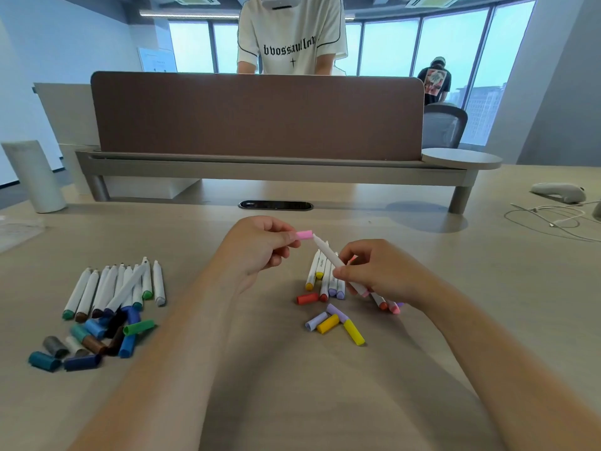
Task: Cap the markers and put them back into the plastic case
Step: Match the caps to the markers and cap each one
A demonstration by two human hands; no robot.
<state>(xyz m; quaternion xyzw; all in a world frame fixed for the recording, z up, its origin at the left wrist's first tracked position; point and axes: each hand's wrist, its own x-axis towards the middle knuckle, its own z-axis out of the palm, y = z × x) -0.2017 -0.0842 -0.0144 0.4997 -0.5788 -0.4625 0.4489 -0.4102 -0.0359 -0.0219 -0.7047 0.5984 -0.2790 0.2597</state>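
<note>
My left hand (260, 247) pinches a pink cap (304, 235) above the table. My right hand (380, 271) grips a white marker (328, 253) with a pink end, its bare tip almost touching the cap's mouth. Under them lies a small heap of uncapped markers (325, 278) with yellow, red and lilac ends, and loose caps (335, 322) in yellow, lilac and red. To the left, a row of uncapped markers (113, 288) lies beside a pile of blue, green, brown and grey caps (91, 341). A clear plastic case (16, 231) is faintly visible at the far left edge.
A brown desk divider (260, 115) on a raised shelf closes the far side, with a person standing behind it. A white cylinder (35, 175) stands at the left. A white controller (559, 192) and a cable (553, 218) lie at the right.
</note>
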